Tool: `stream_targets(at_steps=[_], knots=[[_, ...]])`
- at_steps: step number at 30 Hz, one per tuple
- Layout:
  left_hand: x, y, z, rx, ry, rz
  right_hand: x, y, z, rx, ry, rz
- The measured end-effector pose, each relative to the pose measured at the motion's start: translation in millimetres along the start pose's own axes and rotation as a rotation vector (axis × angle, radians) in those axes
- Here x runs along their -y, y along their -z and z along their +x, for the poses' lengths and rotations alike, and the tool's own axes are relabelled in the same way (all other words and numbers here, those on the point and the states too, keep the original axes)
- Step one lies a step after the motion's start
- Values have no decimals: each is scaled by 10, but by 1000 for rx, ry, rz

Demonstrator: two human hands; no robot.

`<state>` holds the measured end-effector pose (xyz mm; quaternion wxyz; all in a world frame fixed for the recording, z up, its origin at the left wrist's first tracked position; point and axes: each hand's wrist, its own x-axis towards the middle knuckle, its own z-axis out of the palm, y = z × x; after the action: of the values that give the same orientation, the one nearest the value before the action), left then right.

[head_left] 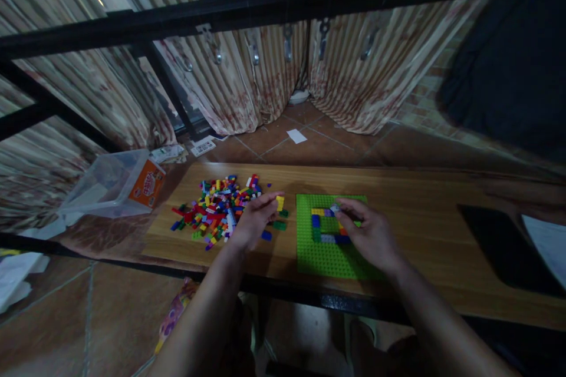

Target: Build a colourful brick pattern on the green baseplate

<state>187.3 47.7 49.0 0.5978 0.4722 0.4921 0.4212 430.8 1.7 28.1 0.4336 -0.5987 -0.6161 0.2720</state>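
My left hand [259,217] pinches a yellow toy brick [280,203] between the loose pile and the baseplate. The green studded baseplate [329,265] lies on the wooden table, carrying a rectangular outline of coloured bricks [315,222]. Over the outline's far side, my right hand [369,230] is closed on a small pale grey brick [335,208]; whether that brick touches the ones below I cannot tell. The right hand hides part of the outline's right side. Loose green [279,225] and blue bricks [266,235] lie beside my left hand.
A heap of mixed bricks [221,206] covers the table's left part. Past the left end sits a clear plastic box [110,179] with an orange label. A dark flat object [499,241] and white paper [546,247] lie at the right. A black metal bar [283,3] crosses above.
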Motion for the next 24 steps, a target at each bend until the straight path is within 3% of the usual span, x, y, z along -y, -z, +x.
stream_targets(at_steps=[4, 10, 16, 24], knots=[[-15, -105, -71, 130, 106, -310, 13, -74, -4, 20, -23, 105], [23, -194, -75, 207, 247, -470, 51, -66, 31, -17, -121, 279], [111, -270, -73, 137, 281, -410, -11, 36, 97, -119, -251, 376], [246, -379, -65, 99, 244, -279, -113, 37, 84, -69, -212, 159]])
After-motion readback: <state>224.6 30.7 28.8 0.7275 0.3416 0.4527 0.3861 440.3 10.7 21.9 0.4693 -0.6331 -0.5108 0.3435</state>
